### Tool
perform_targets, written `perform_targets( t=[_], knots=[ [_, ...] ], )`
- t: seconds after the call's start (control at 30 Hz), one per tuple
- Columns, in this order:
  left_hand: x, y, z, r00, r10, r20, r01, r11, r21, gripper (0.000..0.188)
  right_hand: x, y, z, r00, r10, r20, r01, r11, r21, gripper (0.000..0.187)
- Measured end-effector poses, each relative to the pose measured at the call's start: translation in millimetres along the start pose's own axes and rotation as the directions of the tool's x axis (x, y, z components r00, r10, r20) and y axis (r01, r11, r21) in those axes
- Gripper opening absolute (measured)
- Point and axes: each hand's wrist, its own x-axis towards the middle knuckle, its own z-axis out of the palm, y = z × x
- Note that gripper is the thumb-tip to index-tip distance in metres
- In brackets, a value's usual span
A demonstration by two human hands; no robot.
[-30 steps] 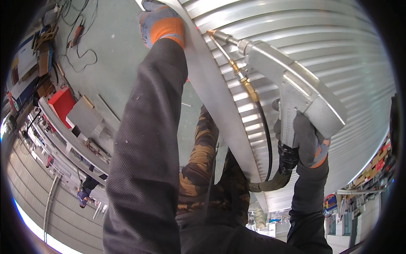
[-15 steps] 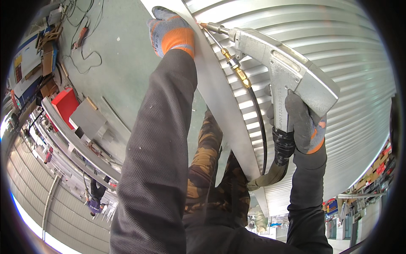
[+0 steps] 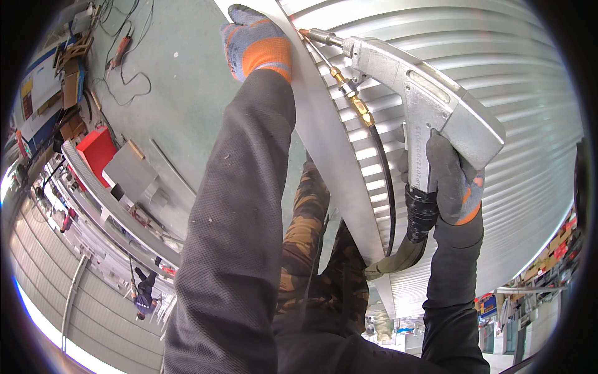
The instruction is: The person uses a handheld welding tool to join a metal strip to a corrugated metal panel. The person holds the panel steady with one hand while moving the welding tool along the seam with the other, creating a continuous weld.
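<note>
My right hand [image 3: 453, 177], in a grey and orange work glove, is wrapped round the grip of a silver handheld laser welding gun [image 3: 430, 93]. The gun's copper nozzle [image 3: 304, 32] points left at the seam between a flat metal strip [image 3: 333, 146] and a ribbed metal panel [image 3: 498, 93]. A thin wire-feed tube with brass fittings [image 3: 353, 96] runs beside the nozzle into a black hose [image 3: 383, 162]. At the strip's upper part, my left hand [image 3: 256, 43], gloved alike, is closed over the strip's outer edge; its fingertips are partly hidden.
A thick sleeved cable [image 3: 398, 265] hangs from the gun's grip across the strip. On the floor at left lie black cords [image 3: 124, 81], a red box [image 3: 96, 153] and a metal bar [image 3: 171, 165]. Long metal beams [image 3: 118, 215] stand behind, where another person [image 3: 144, 293] is.
The welding gun and both my hands have shifted slightly to the right in the picture. The nozzle is a little higher and still at the seam. Both hands keep their grip.
</note>
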Motion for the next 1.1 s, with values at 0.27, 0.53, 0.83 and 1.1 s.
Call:
perform_targets(
  t=[0.27,0.53,0.83,1.1],
  knots=[
    [-28,13,0,0.999,-0.036,0.006,0.037,0.993,-0.115,0.049,1,0,-5,0.993,0.12,0.01,-0.12,0.992,0.026,0.046],
    [-31,10,-2,0.999,0.036,0.017,-0.033,0.988,-0.149,0.051,-1,-7,1,0.999,0.026,0.034,-0.022,0.994,-0.112,0.046],
    [-48,28,-11,0.999,-0.024,-0.034,0.02,0.992,-0.124,0.052,-4,-14,-1,0.995,0.078,0.061,-0.068,0.987,-0.148,0.047],
    [-41,25,-8,0.999,-0.043,0.007,0.044,0.99,-0.132,0.055,-7,1,-14,0.992,0.099,0.075,-0.108,0.987,0.12,0.044]
  ],
)
